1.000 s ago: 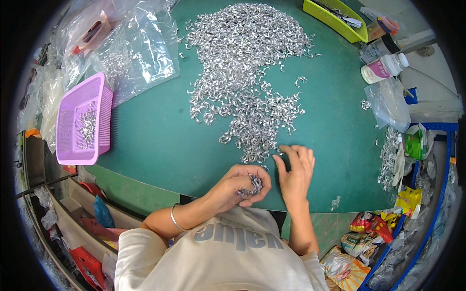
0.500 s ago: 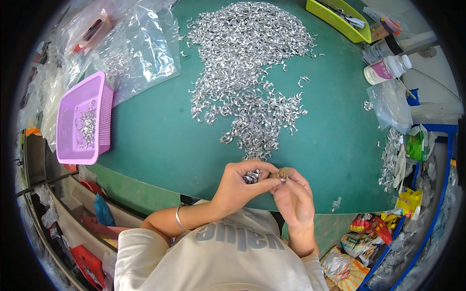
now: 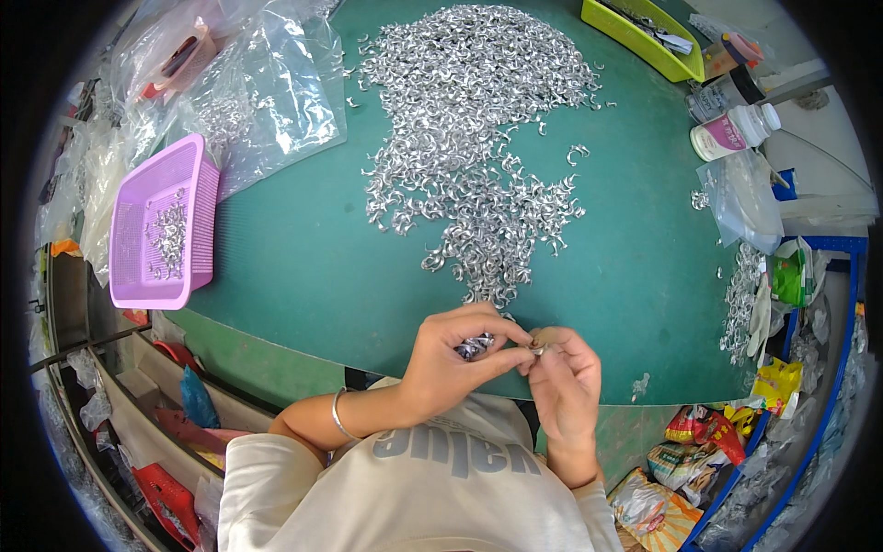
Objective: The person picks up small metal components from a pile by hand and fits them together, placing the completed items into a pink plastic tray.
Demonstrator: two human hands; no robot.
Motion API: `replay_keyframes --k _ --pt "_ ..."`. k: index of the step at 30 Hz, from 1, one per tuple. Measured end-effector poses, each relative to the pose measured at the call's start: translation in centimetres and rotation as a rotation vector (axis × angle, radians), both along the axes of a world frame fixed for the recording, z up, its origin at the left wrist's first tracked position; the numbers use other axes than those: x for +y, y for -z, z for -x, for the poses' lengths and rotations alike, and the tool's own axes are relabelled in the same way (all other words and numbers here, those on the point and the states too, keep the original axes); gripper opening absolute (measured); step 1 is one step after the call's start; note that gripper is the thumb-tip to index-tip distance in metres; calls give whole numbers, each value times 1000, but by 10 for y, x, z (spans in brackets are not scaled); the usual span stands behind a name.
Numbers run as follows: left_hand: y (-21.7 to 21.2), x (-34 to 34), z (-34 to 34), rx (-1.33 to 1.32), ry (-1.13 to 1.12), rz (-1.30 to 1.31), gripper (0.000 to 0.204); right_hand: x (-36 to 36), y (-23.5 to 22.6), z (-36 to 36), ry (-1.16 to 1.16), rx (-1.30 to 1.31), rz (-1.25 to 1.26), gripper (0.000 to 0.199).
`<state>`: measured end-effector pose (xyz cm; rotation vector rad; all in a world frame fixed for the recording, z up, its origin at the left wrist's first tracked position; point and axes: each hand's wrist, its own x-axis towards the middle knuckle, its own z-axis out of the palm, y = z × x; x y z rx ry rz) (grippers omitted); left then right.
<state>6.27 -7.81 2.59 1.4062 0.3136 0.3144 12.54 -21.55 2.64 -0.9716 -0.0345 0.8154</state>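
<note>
My left hand (image 3: 451, 359) is closed around a bunch of small curved silver metal pieces (image 3: 475, 347), which show in its palm. Its thumb and forefinger reach to one more curved metal piece (image 3: 538, 350), pinched at the fingertips of my right hand (image 3: 565, 373). Both hands meet just above the near edge of the green table (image 3: 635, 304). Directly beyond them spreads a large heap of the same curved silver pieces (image 3: 478, 110), its narrow tail ending at my left fingers. Finer detail of the pinched piece is too small to make out.
At the left stands a purple plastic basket (image 3: 207, 230) with some silver pieces in it, beside clear plastic bags (image 3: 294, 101). A yellow-green tray (image 3: 635, 32) is at the far right, near a white bottle (image 3: 736, 132). More metal pieces (image 3: 740, 308) lie along the right edge.
My fingers have shifted slightly around the pinched piece, and the right hand is a little more to the right. The left hand still holds its bunch. The heap looks the same.
</note>
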Motion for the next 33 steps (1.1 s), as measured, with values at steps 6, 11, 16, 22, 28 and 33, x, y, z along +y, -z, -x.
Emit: replay_keyframes --k 6,11,16,22,28,33 --pt "0 -2 5 -64 -15 -131 11 2 -2 4 -92 331 -107 17" --pt "-2 -5 7 -76 -36 -117 11 1 -2 9 -43 236 -41 14" --pt "-5 -3 7 -44 -1 -34 9 3 -5 12 38 11 27 11" --pt "-7 5 8 306 221 757 13 3 7 11 116 -569 159 9" --pt "-1 9 5 365 362 1073 14 7 0 8 158 -716 298 11" --pt "1 11 -1 436 314 1228 14 5 0 0 8 -863 422 14"
